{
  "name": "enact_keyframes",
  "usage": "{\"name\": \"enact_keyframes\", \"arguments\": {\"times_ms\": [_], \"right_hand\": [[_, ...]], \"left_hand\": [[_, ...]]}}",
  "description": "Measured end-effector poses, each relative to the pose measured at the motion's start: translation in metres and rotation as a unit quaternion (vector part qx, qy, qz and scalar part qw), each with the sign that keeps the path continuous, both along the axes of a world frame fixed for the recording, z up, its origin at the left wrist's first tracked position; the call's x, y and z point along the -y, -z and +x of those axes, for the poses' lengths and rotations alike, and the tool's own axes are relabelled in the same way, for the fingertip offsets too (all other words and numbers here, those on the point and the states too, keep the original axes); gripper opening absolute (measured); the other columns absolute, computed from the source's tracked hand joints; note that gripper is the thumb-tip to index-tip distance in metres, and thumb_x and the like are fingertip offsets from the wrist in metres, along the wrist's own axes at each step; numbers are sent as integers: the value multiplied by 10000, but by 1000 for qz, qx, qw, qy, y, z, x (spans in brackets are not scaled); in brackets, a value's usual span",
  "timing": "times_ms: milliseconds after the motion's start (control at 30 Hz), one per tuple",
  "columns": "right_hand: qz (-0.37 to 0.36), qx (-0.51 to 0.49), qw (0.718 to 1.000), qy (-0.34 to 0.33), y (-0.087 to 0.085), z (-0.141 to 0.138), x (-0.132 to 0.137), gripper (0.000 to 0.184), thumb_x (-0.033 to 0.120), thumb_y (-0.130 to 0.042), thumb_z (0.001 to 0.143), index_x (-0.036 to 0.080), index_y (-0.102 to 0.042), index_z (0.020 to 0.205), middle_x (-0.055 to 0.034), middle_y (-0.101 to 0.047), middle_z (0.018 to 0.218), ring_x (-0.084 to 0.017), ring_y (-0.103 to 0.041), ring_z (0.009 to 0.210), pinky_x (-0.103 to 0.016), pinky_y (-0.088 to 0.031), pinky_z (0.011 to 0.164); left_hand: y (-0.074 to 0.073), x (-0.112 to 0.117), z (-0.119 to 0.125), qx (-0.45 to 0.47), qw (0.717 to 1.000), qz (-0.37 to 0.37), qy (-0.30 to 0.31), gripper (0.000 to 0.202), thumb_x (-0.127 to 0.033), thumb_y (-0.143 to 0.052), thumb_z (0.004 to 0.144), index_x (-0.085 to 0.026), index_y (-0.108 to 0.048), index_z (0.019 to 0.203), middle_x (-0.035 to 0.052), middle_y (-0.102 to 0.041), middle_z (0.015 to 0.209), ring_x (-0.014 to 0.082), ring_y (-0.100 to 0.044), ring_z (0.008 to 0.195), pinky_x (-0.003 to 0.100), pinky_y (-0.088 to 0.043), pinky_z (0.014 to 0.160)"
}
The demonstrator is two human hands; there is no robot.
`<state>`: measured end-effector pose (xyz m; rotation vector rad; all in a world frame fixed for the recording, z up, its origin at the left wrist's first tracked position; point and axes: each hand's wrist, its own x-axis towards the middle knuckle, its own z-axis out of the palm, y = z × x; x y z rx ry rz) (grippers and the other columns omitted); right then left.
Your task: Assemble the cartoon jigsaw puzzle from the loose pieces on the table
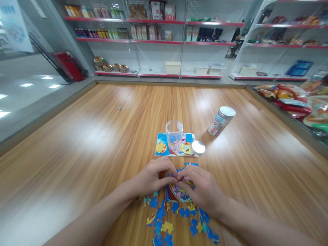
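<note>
My left hand [157, 176] and my right hand [201, 186] meet over a partly joined jigsaw puzzle [180, 193]. The fingertips of both are pinched together, and whatever lies between them is hidden. Loose jigsaw pieces [167, 227], mostly blue with some yellow, are scattered on the near side of the joined part and beneath my wrists. Just beyond my hands lies a cartoon picture sheet [160, 146]. On it stands a clear plastic jar [174, 132], with a round silvery lid [198, 147] at the sheet's right edge.
A printed cylindrical can [221, 121] with a white lid stands on the wooden table [97, 145] at the right. A small object [119, 108] lies far left. Snack bags [295, 101] are piled beyond the right edge. Stocked shelves [156, 41] line the back.
</note>
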<state>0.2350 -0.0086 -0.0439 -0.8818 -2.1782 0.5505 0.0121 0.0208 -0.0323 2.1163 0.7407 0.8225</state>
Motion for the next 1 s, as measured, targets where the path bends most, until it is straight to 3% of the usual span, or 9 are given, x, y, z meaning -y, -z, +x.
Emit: {"name": "enact_keyframes", "arguments": {"times_ms": [133,300,600,1000], "right_hand": [[-1,11,1000,7,-4,2,0,71,216,-647,925,180,-588,908,-15,-624,801,-164,-553,761,-295,-417,687],[-9,52,998,26,-11,14,-1,53,208,-586,945,187,-621,979,-44,-633,886,-189,-552,844,-332,-428,744],[-4,119,992,34,-8,20,-1,196,261,-547,985,233,-736,1030,-65,-621,918,-180,-574,841,-315,-460,730],[-20,125,991,43,-4,20,-2,173,257,-552,978,219,-718,1011,-64,-619,927,-180,-584,851,-309,-470,740]], "left_hand": [[3,-1,0,-6,1000,2,-1,63,-225,-682,912,-171,-707,893,26,-679,815,145,-585,797,292,-445,774],[2,-8,-8,-20,999,26,-29,93,-190,-612,943,-163,-696,914,40,-684,858,161,-577,852,314,-454,810],[4,-13,-13,-52,997,60,-25,127,-174,-578,953,-177,-706,955,48,-682,897,182,-565,909,345,-460,848],[3,-11,-13,-68,995,61,-33,138,-186,-585,929,-168,-698,1006,71,-620,968,195,-558,968,353,-468,884]]}}
